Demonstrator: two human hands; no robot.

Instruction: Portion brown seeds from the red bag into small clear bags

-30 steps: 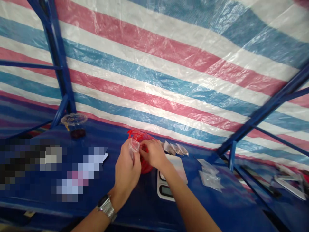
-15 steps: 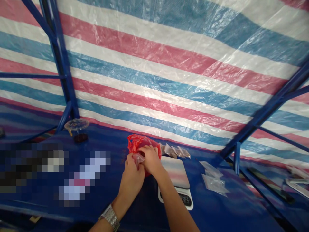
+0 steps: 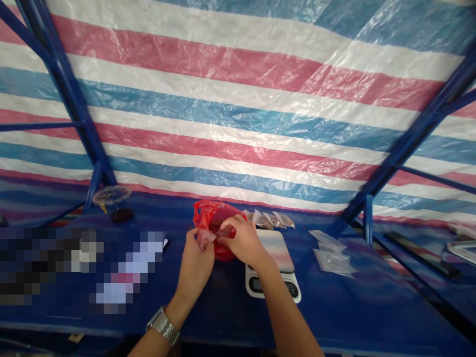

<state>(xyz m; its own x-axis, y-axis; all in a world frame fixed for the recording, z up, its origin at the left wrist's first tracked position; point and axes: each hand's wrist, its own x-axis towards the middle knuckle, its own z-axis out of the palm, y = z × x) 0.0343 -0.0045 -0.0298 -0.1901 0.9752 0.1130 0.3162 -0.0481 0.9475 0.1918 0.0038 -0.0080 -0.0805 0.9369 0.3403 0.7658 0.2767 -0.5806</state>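
A red plastic bag (image 3: 203, 212) lies open on the blue table, with small dark bits inside. At its near left side my left hand (image 3: 196, 258) is closed on a small clear plastic bag (image 3: 205, 238), held over the red bag's mouth. My right hand (image 3: 243, 239) reaches over the right part of the red bag, thumb and forefinger bent toward each other near the small bag's opening. Whether anything is between those fingertips is too small to make out. Just right of the red bag sits a white kitchen scale (image 3: 275, 250), partly covered by my right forearm.
Several filled small bags (image 3: 273, 219) lie behind the scale. Flat clear bags (image 3: 332, 253) rest to its right. A clear plastic cup (image 3: 117, 203) with dark contents stands back left. Blue metal posts (image 3: 70, 99) frame a striped tarp (image 3: 238, 114). Blurred-out patches cover the left table.
My right hand has drawn back to the right from the small bag, and its fingers have parted from my left hand. The dark bits in the red bag now show. The view has shifted slightly.
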